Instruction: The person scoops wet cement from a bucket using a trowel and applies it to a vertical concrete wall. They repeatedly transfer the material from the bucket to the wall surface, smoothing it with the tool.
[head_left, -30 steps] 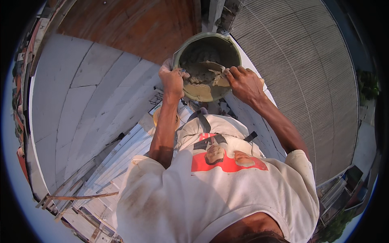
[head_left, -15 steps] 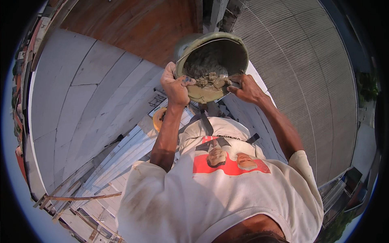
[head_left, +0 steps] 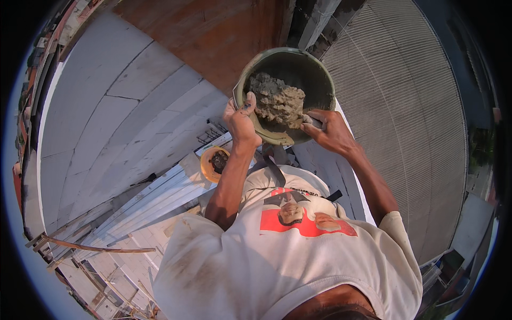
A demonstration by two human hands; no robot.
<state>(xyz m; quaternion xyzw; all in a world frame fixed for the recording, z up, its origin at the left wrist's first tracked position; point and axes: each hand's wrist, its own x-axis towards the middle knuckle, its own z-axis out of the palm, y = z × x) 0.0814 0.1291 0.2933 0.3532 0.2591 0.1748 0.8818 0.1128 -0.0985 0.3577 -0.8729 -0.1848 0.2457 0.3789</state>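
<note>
A round olive-green bucket (head_left: 320,88) is tilted so that its mouth faces me, with a lumpy heap of wet grey mortar (head_left: 277,101) inside. My left hand (head_left: 242,122) is closed on the bucket's left rim, its thumb over the inner edge and grey smears on it. At the lower right of the mouth, my right hand (head_left: 330,130) grips the short grey handle of what looks like a trowel (head_left: 314,122). Mortar hides its blade. Both forearms reach up from below, and the bucket hangs beyond my chest.
Below the left forearm sits an orange-yellow tub (head_left: 208,166) with dark contents, near long pale metal sheets (head_left: 144,202). A grey panelled wall (head_left: 117,112) rises on the left. Corrugated roofing (head_left: 400,117) spans the right, a rusty brown sheet (head_left: 213,37) the top. A wooden pole (head_left: 101,248) lies lower left.
The bucket has shifted slightly right and down and turned its mouth more toward me. The mortar now shows as a raised lump near the right hand. Both hands moved along with the bucket.
</note>
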